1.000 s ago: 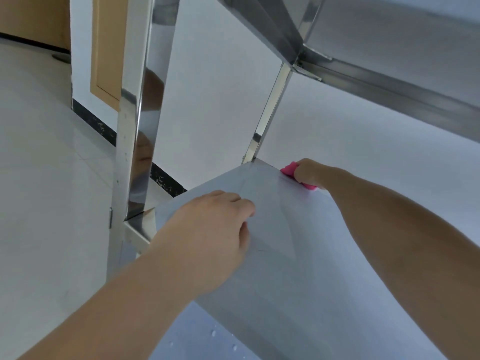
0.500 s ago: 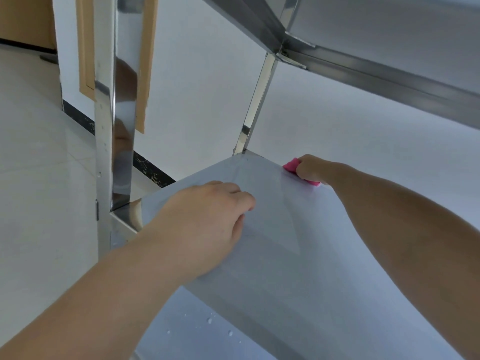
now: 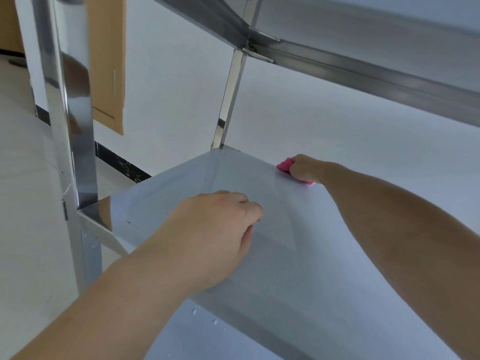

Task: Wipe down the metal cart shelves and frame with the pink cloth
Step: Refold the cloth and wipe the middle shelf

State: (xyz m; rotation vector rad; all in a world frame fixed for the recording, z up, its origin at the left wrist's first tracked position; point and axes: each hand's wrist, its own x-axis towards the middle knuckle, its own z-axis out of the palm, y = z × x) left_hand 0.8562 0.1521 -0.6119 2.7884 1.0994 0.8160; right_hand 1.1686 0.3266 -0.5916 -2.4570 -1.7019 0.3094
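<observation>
The metal cart's middle shelf [image 3: 298, 268] fills the centre of the head view, shiny and grey. My right hand [image 3: 305, 168] grips the pink cloth [image 3: 284, 165] against the shelf's far edge, close to the back post [image 3: 228, 100]. Only a small part of the cloth shows beyond my fingers. My left hand [image 3: 218, 235] rests on the near part of the shelf with its fingers curled under, holding nothing. The upper shelf [image 3: 363, 42] runs overhead at the top right. A wide front post [image 3: 67, 131] stands at the left.
A white wall lies right behind the cart. A pale tiled floor [image 3: 23, 203] with a black skirting strip [image 3: 119, 162] is at the left. A tan wooden panel [image 3: 109, 61] hangs on the wall. Water drops [image 3: 194, 311] sit on the lower shelf.
My view has swung left, so the cart sits further right in frame. My right hand with the cloth stays at the shelf's far edge, slid slightly right of the back post. My left hand stays put.
</observation>
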